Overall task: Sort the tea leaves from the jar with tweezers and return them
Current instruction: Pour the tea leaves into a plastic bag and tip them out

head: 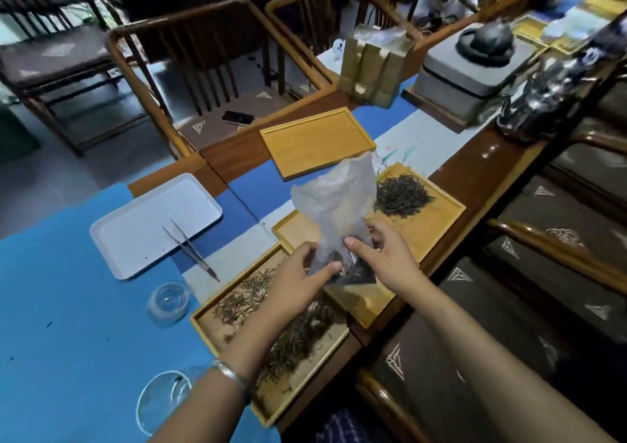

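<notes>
Both hands hold a clear plastic bag point(336, 201) upright over the wooden trays; dark tea leaves sit in its bottom corner. My left hand point(298, 279) pinches its lower left side, and my right hand point(380, 256) grips its lower right. Metal tweezers point(190, 249) lie untouched, partly on the white tray point(135, 225). The near wooden tray point(305, 374) carries loose tea leaves point(291, 344). The middle wooden tray point(431, 225) holds a dark pile of tea leaves point(400, 194). A small glass jar point(169, 301) stands left of the near tray.
An empty wooden tray point(315, 144) lies farther back on the blue and white table runner point(68, 307). A glass dish point(163, 398) sits by my left wrist. Wooden chairs point(203, 69) and a phone point(237, 117) are beyond the table's left edge. Boxes and a kettle stand at the back right.
</notes>
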